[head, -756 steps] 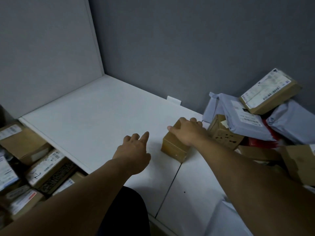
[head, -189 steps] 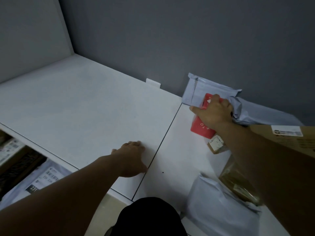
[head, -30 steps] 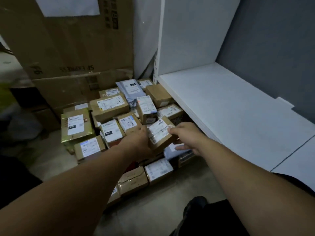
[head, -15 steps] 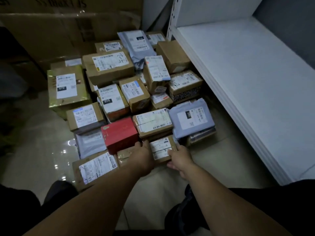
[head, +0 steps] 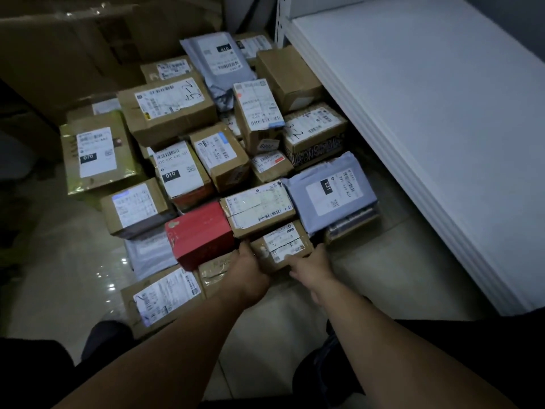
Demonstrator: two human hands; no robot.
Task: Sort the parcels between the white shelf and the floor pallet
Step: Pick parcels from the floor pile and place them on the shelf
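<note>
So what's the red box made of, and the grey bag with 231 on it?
The red rectangular box looks like smooth matt cardboard: crisp edges, flat faces. The grey mailer bag labelled 231 looks like thin plastic film: wrinkled, soft-cornered, slightly glossy. Dim light leaves both unsure.

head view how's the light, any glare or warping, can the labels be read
Head view: dim, bluish light; glare spots on the glossy pale floor tiles at left and the gold foil-wrapped box; wide-angle bending bows the edge of the white shelf board; big print like 231 on the grey plastic mailer reads, fine print is too soft.
</note>
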